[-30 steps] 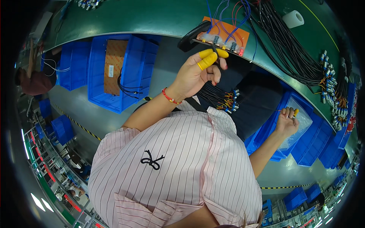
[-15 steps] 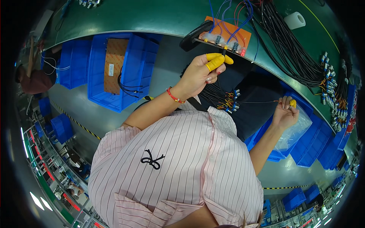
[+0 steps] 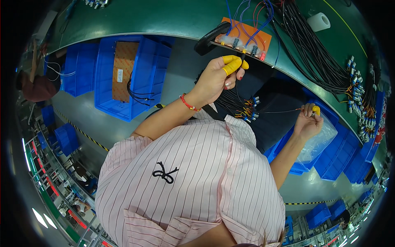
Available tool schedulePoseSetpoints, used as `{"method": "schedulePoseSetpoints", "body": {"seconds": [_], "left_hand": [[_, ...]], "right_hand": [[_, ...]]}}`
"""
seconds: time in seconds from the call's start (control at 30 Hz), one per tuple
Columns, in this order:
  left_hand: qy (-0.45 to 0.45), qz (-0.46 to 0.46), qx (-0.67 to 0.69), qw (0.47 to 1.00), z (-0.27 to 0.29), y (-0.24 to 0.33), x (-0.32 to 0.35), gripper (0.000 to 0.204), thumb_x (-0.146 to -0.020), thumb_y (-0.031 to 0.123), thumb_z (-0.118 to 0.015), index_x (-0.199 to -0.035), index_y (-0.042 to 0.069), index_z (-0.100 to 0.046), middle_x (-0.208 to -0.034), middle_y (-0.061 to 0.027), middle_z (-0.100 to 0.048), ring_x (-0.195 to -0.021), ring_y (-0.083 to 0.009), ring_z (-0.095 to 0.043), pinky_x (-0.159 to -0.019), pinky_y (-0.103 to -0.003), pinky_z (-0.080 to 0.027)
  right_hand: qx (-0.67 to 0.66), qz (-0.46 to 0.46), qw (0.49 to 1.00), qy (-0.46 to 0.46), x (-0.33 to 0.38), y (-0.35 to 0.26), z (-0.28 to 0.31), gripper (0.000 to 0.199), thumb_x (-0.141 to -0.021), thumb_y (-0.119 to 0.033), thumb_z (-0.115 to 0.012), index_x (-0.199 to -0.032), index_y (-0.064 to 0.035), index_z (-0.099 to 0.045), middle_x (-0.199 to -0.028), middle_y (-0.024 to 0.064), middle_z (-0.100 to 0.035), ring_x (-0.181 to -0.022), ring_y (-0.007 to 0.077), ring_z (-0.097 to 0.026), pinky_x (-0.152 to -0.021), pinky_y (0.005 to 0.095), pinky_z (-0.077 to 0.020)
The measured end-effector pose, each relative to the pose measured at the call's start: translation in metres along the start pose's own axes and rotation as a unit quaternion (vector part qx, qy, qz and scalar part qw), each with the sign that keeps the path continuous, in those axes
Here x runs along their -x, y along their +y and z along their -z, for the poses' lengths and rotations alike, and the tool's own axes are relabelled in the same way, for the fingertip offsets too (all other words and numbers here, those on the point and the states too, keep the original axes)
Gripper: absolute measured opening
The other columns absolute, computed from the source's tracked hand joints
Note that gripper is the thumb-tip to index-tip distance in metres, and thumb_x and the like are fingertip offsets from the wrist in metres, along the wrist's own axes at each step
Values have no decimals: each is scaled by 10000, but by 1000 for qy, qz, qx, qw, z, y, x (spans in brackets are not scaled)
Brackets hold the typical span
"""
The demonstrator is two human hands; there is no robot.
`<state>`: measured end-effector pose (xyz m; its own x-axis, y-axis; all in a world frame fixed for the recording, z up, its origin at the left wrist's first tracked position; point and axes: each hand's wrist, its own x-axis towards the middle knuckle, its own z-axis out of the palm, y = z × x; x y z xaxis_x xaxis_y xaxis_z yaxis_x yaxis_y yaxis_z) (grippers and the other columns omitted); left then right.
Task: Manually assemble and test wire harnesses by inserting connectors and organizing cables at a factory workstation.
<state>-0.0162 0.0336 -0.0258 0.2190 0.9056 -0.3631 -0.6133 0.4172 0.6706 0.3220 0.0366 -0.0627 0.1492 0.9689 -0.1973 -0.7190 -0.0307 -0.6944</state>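
Observation:
My left hand (image 3: 218,80), with yellow finger cots on thumb and finger, is closed on a black cable just below a black plug (image 3: 243,56). That plug meets the yellow socket (image 3: 244,51) on an orange board (image 3: 260,38) at the table edge; I cannot tell how far in it sits. Across my lap lies a bundle of black cables (image 3: 227,101) with orange wires and silver-blue connectors (image 3: 249,112). From there a thin wire (image 3: 279,111) runs to my right hand (image 3: 308,124), closed on its end, a yellow cot on one finger.
More black cables (image 3: 306,49) lie on the green table (image 3: 164,18), beside a white roll (image 3: 319,22). A black ring-shaped object (image 3: 210,39) adjoins the board. Blue bins (image 3: 105,78) stand on the left; others (image 3: 337,152) and clear plastic (image 3: 314,142) are at right.
My left fingers have drawn back slightly down and left from the socket, showing more of the black plug. My right fingers have shifted a little, still on the wire.

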Motion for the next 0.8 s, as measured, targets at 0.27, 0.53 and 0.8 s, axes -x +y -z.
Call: {"method": "schedulePoseSetpoints", "body": {"seconds": [0.27,0.53,0.8], "left_hand": [[-20,50,117,992,1,4,2,200,-1022,123,-362,-1109,-6,-488,-773,-25,-448,-528,-25,-307,-465,-151,-311],[-20,51,106,993,-3,10,3,188,-1007,90,-355,-1108,-8,-480,-783,-19,-447,-537,-25,-316,-464,-155,-308],[-34,68,201,977,-2,9,-2,194,-1006,99,-373,-1104,-31,-477,-785,-7,-455,-537,-8,-311,-454,-142,-285]], "right_hand": [[-16,-14,1000,18,-1,1,2,327,-770,-187,-447,-943,46,-596,-696,82,-425,-699,184,-375,-735,321,-325],[-18,-15,999,28,-1,2,3,353,-766,-186,-456,-981,60,-589,-698,80,-424,-694,180,-370,-731,317,-323],[-21,-24,999,9,-2,4,5,367,-777,-187,-443,-994,65,-596,-700,80,-431,-698,182,-377,-741,320,-333]]}}
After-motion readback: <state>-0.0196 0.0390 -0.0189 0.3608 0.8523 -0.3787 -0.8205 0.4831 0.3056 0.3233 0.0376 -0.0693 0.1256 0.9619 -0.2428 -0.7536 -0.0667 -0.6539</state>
